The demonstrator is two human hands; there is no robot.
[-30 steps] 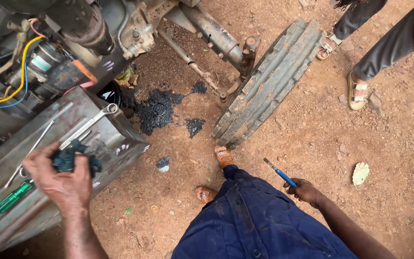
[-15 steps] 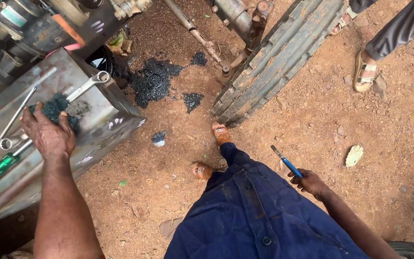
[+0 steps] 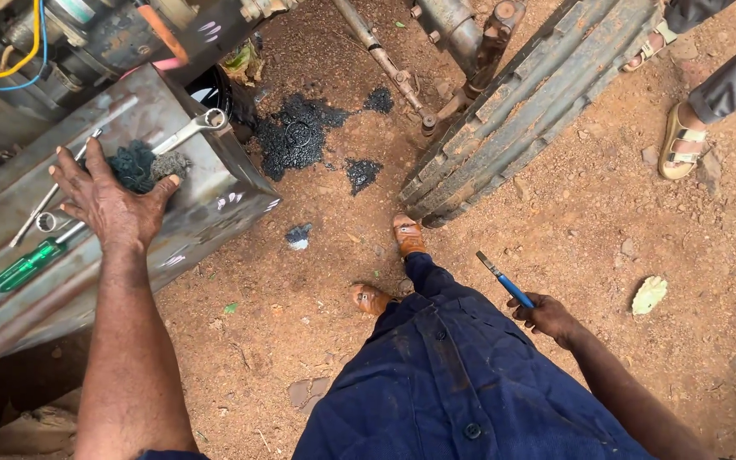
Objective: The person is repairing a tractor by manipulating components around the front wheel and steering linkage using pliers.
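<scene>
Head view: left hand (image 3: 112,204) spread open, palm down on a dark rag (image 3: 134,164) lying on the grey metal surface (image 3: 206,192), just beside a spanner (image 3: 185,132) and green screwdriver (image 3: 27,266). Right hand (image 3: 547,315) closed around a blue-handled tool (image 3: 504,279), low by the knee, over dirt ground (image 3: 555,221).

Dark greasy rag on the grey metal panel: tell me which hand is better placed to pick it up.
Left. The left hand already rests on the dark greasy rag; the right hand hangs apart, holding a blue-handled screwdriver.
</scene>
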